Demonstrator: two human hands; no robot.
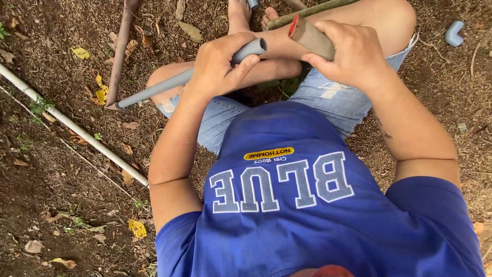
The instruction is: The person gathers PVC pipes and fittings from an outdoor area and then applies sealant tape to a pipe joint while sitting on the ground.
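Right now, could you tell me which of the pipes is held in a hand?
The grey pipe in the left hand; the white pipe lies untouched on the soil.

I see a grey pipe left of a brown tube with a red end, a blue shirt with white lettering below it, pale denim shorts, a white pipe and yellow leaves on brown soil.
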